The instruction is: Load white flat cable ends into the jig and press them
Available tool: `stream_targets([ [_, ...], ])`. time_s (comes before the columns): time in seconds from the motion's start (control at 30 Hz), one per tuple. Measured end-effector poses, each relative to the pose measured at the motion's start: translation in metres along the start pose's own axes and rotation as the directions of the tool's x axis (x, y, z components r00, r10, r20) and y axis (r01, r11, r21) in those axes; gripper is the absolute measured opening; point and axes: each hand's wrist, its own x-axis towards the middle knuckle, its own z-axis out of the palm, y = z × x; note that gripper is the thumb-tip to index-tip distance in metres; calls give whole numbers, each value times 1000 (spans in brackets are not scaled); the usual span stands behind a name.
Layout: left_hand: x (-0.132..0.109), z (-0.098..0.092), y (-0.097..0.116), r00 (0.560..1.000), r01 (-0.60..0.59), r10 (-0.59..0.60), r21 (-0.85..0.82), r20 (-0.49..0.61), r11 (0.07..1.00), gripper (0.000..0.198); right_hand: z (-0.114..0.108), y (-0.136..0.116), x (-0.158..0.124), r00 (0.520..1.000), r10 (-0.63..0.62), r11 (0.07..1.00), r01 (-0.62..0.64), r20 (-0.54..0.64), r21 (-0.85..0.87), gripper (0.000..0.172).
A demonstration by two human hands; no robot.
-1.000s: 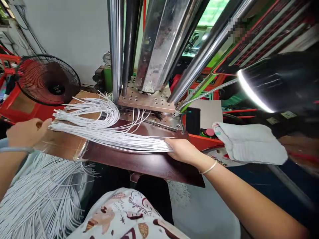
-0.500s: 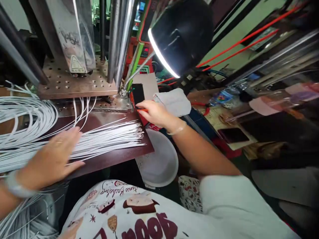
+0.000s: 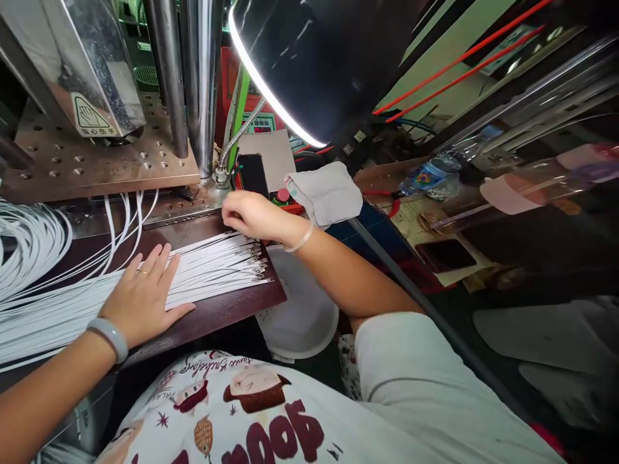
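Shifted along the white cables [image 3: 213,263] toward their tips since half a second ago, the left hand [image 3: 149,287] now lies flat on them, fingers extended and thumb out; the right hand [image 3: 251,216] has come inward from beyond the board's end to the far side of the tips. Its fingers are curled, and whether they hold anything cannot be told.

The press [image 3: 116,179] stands at upper left, with several strands emerging beneath its plate. A lit black lamp [image 3: 329,64] hangs above the right forearm. The board [image 3: 227,310] carries the cables, lying lengthwise with their tips near its right end; loops show at far left. Past that end, lower down, sits a pale tub [image 3: 302,322]. Beyond the right wrist is a white cloth [image 3: 333,193], and just beside it a red button [image 3: 283,194]. Smallest is the ring [image 3: 143,272] on the left hand.
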Motion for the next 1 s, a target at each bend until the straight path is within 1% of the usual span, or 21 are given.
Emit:
stream_targets([
  [0.07,2,0,2,1000,-5,5,-2,-3,1000,87,-2,-11,-26,993,-2,999,-5,121,54,15],
  [0.13,2,-1,2,1000,-13,13,-2,-14,1000,83,2,-21,-45,972,84,996,-84,221,-10,17],
  [0.17,2,-1,2,1000,-17,17,-3,-23,1000,82,4,-25,-50,961,141,990,-128,238,-66,18],
  [0.23,1,0,2,999,-25,24,-9,-41,1000,82,9,-31,-51,947,214,971,-179,239,-159,19],
  [0.3,0,0,2,998,-31,30,-18,-57,999,83,11,-36,-46,941,225,960,-171,253,-222,18],
  [0.43,-1,1,2,997,-8,5,-40,-78,999,83,11,-43,-35,933,160,939,-43,322,-340,21],
  [0.53,-2,1,3,997,14,-18,-52,-77,999,83,10,-40,-42,930,110,926,32,350,-377,23],
  [0.6,-2,1,3,997,22,-27,-58,-72,998,86,7,-32,-51,933,133,922,7,336,-386,20],
  [0.67,-2,3,3,998,23,-27,-70,-59,997,88,3,-22,-56,944,157,939,-52,289,-339,17],
  [0.73,-3,5,1,999,8,-12,-94,-42,996,86,1,-13,-52,972,127,970,-79,200,-231,16],
  [0.8,-3,7,1,999,-15,11,-124,-36,992,82,4,-7,-39,992,61,990,-46,110,-132,18],
  [0.83,-4,7,0,999,-24,19,-138,-38,990,81,7,-5,-29,995,40,994,-30,90,-110,18],
  [0.9,-4,7,1,999,-25,18,-155,-45,988,79,15,-4,-10,991,35,996,-23,129,-90,18],
  [1.0,-5,6,3,999,5,-12,-153,-43,988,79,22,-4,13,965,76,996,-64,251,-54,22],
])
